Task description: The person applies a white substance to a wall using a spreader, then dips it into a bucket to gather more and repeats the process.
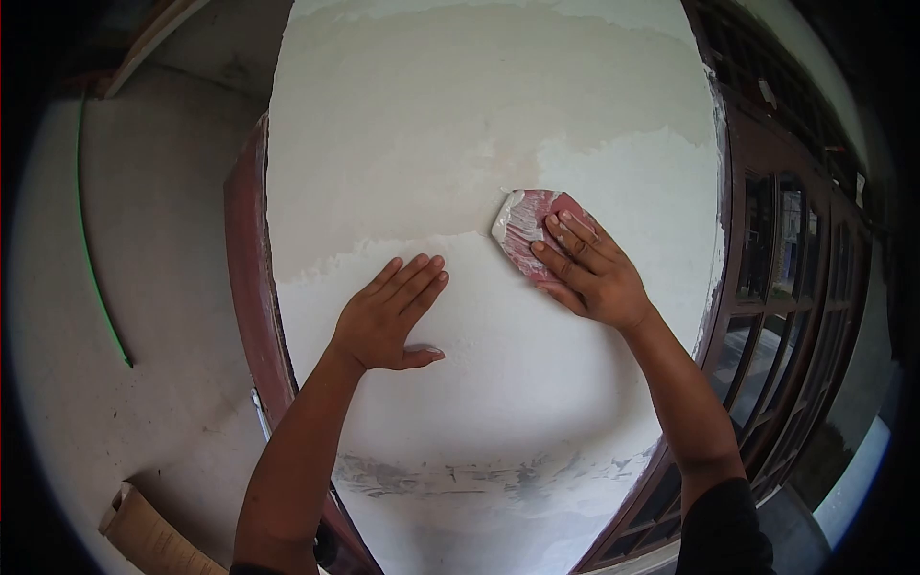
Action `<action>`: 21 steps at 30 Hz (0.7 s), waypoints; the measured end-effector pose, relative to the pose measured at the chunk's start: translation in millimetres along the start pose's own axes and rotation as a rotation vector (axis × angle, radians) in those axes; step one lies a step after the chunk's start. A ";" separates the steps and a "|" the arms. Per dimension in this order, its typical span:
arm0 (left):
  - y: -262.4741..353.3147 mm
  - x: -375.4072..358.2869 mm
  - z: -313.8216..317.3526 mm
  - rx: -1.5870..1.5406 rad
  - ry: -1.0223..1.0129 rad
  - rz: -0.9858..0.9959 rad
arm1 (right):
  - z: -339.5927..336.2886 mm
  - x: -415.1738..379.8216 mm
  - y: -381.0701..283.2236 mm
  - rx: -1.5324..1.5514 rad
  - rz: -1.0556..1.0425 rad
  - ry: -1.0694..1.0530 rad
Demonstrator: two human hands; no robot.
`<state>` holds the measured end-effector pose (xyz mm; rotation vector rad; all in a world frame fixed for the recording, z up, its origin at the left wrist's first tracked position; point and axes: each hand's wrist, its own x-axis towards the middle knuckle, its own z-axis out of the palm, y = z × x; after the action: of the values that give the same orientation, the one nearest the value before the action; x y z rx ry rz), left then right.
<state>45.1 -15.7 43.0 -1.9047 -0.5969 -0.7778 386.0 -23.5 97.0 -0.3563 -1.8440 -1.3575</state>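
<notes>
A white wall panel (431, 163) fills the middle of the view, its lower part coated in brighter white putty with a ragged upper edge. My left hand (391, 314) lies flat against it, fingers stretched out and thumb apart, with a white smear on the thumb tip. Higher and to the right, my right hand (599, 276) grips a pinkish-red putty spreader (527, 228). White putty streaks its face and collects in a thicker lump along its left edge, which is at the wall. The fingers press over its front; the thumb is at its lower edge.
Dark brown wood frames the panel: a reddish post (251, 259) on the left, paned windows (767, 287) on the right. A green strip (88, 244) hangs on the far-left wall. Brown cardboard (153, 537) stands at lower left. A rough grey band (489, 474) crosses the panel's bottom.
</notes>
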 end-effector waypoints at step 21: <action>-2.8 0.4 1.5 -0.026 0.007 0.027 | 26.2 28.4 -14.1 -0.003 -0.002 0.010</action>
<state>43.8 -13.1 44.4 -1.9290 -0.5583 -0.7783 347.6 -11.8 105.7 -0.3490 -1.8351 -1.3612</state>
